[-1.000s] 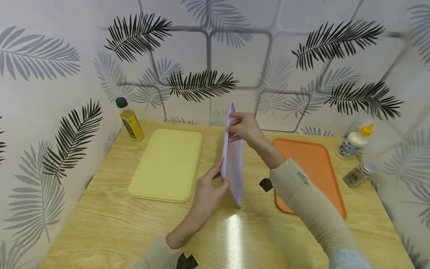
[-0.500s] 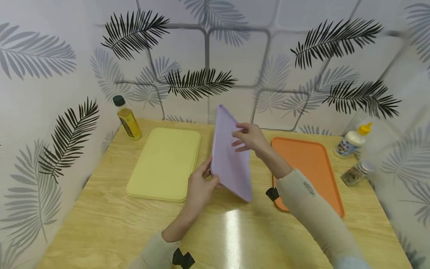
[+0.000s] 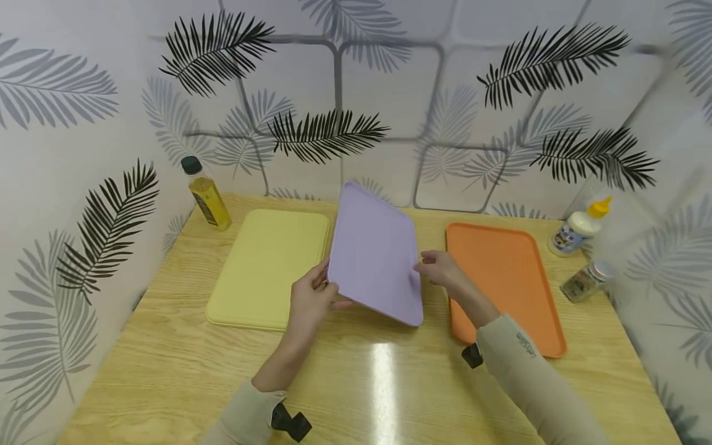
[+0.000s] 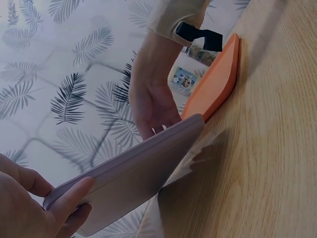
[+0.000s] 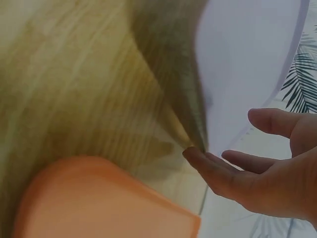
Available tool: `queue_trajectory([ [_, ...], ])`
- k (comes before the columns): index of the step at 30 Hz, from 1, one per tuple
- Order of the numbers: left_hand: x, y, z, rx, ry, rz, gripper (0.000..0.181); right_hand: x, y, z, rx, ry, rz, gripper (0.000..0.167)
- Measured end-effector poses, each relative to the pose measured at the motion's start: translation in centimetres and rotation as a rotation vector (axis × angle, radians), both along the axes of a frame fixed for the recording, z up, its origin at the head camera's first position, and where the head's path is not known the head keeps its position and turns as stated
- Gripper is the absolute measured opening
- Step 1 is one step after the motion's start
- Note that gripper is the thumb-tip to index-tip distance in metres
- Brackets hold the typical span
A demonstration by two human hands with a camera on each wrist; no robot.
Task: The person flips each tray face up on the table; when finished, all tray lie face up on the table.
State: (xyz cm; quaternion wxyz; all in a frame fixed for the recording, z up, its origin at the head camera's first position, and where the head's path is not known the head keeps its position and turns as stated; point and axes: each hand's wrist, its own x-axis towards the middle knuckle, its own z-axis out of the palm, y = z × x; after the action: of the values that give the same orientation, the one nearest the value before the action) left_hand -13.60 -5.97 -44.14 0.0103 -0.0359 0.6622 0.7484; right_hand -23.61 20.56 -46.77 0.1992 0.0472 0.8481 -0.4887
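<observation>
A light purple tray is held tilted above the table, its left side raised and its right side low. My left hand grips the tray's near left edge, thumb on one face and fingers on the other, as the left wrist view also shows. At the tray's right edge is my right hand. In the right wrist view the fingertips of that hand meet or nearly meet the tray's edge, and the thumb stays apart from it.
On the wooden table, a yellow tray lies at left and an orange tray at right. A bottle of yellow oil stands back left. A white bottle with a yellow cap and a small jar are at far right.
The purple tray has turned from nearly edge-on to show its broad face, its right side swinging down. My right hand has let go of its top edge and moved down to its right edge.
</observation>
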Motion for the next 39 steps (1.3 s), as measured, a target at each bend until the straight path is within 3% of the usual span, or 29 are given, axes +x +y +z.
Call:
queue_trajectory([
  [7,0.0,-0.7,-0.1,0.075,-0.014,0.007,0.048,-0.1,0.0,-1.0,-0.058,-0.042,-0.059,0.060],
  [14,-0.4,-1.2,-0.6,0.140,-0.087,0.028,0.046,-0.1,0.7,-1.1,-0.102,-0.044,-0.079,0.054],
  [21,-0.7,-2.1,-0.7,0.137,-0.147,-0.029,0.043,-0.1,1.8,-1.2,-0.165,-0.056,-0.094,0.053],
  [29,-2.8,-3.3,-1.6,0.041,-0.209,-0.107,0.039,0.3,2.9,-1.4,-0.283,-0.100,-0.127,0.052],
  [39,-5.9,-4.8,-2.5,-0.066,-0.229,-0.252,0.048,2.2,3.2,-0.9,-0.273,-0.088,-0.109,0.052],
])
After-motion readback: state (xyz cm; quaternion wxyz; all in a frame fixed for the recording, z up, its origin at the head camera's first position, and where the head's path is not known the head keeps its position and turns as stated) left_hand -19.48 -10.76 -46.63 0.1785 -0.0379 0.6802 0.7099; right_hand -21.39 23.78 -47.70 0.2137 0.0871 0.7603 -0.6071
